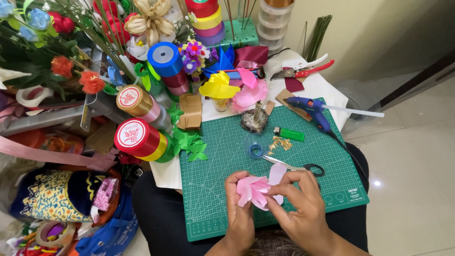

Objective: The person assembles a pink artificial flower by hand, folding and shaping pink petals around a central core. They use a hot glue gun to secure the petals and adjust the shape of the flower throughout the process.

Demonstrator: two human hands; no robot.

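You're getting open mat (pixel 222 199) left of your hands; scissors (pixel 296 167), tape (pixel 256 150) and lighter (pixel 289 134) are crowding the far side.

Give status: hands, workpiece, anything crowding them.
Left hand and right hand both pinch the pink ribbon flower over the green cutting mat. Scissors lie just beyond the fingers, apart from them.

Bright, even daylight; sharp focus

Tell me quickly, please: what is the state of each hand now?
Left hand: closed on the pink ribbon flower, holding it from the left.
Right hand: fingers pinch a petal of the same flower, above the green cutting mat.
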